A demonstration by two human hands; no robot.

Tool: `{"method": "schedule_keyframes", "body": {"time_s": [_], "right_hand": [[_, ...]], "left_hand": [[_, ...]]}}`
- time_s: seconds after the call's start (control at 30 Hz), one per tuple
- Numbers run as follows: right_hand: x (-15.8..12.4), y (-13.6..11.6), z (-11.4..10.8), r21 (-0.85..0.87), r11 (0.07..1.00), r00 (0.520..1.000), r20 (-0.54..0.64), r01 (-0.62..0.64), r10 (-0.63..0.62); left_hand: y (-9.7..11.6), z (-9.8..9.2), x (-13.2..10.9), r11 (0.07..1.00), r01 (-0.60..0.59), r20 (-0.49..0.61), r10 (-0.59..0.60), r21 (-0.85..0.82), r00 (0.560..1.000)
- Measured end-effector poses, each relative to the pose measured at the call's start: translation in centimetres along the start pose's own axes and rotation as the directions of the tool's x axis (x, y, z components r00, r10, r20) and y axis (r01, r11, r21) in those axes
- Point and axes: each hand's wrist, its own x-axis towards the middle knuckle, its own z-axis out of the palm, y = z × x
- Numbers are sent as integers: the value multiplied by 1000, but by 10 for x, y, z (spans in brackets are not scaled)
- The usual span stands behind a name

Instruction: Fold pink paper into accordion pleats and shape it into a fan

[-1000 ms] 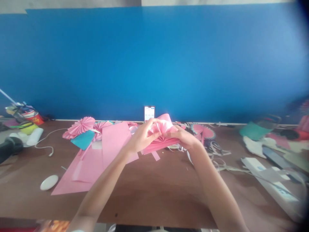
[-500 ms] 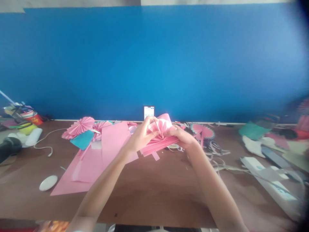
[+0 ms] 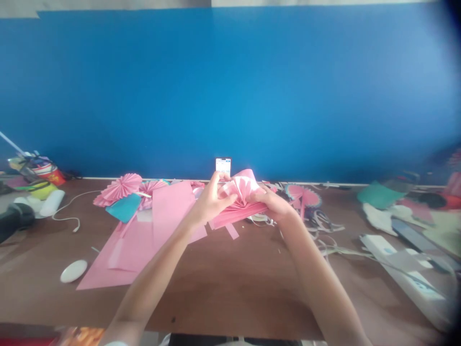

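A pleated pink paper fan point(image 3: 243, 189) is spread between my two hands above the far middle of the table. My left hand point(image 3: 213, 199) grips its left side, thumb on the folds and fingers behind. On the right side, my right hand point(image 3: 271, 201) is closed on the pleats, its fingers partly hidden by the paper. Pink paper also shows below the fan, and a small pink strip point(image 3: 232, 231) lies on the table just under it. Large pink paper sheets point(image 3: 135, 250) lie left of my left forearm.
Finished-looking pink fans point(image 3: 120, 189) and a teal piece point(image 3: 123, 207) lie at the back left. A phone point(image 3: 223, 165) stands against the blue wall. On the right are a pink round fan point(image 3: 304, 196), tangled cords and a white power strip point(image 3: 403, 274). A white oval object point(image 3: 74, 271) sits at left.
The fan's pleats have shifted slightly between my hands, and its lower edge sits a little higher and flatter. Both hands keep nearly the same place; the view has moved slightly.
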Motion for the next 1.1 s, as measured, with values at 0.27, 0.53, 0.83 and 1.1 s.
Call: {"method": "schedule_keyframes", "body": {"time_s": [0.27, 0.53, 0.83, 1.1], "right_hand": [[-6, -7, 1, -254, 967, 999, 18, -32, 38], [-8, -12, 1, -500, 862, 986, 166, 77, 9], [-11, -13, 4, -612, 755, 964, 246, 234, -100], [-7, -11, 10, -521, 822, 970, 191, 231, -151]], "left_hand": [[2, -4, 3, 997, -40, 64, 36, 67, 997], [1, -1, 3, 981, -32, 156, 1, 194, 988], [3, -2, 2, 968, -87, 192, 41, 236, 981], [6, -1, 3, 970, -48, 166, 8, 239, 986]]}}
